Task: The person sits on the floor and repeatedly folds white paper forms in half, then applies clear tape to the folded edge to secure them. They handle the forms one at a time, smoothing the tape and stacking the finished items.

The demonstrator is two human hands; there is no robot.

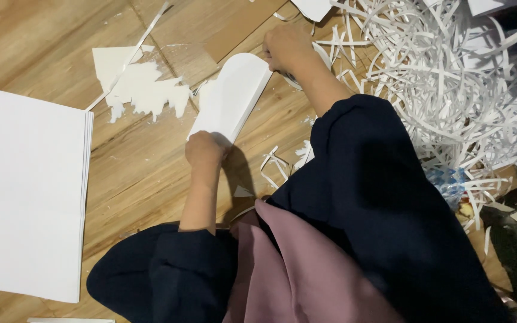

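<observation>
Fingers of the left hand (204, 151) pinch the near end of a folded white paper piece (231, 96) with a rounded far end, holding it flat against the wooden floor (145, 179). That piece runs away from the person, slanting up and to the right, and its curved tip lies just beside the right hand (285, 48). The right hand is clenched, knuckles up, at the far edge of the piece; whether it grips a tool or only paper cannot be told, since whatever is inside the fist is hidden. Both forearms come out of dark navy sleeves (360, 155), and a mauve cloth (294, 269) hangs between them. Left of the held piece lies a ragged white paper offcut (142, 90) with jagged edges, crossed by a thin paper strip (130, 57). Farther left, well apart from the hands, rests a stack of white paper sheets (25, 191). To the right of the right arm spreads a large tangled pile of white paper strips (450, 90), reaching to the frame's edge, with a few loose curls (273, 164) on the floor near the person's body.
</observation>
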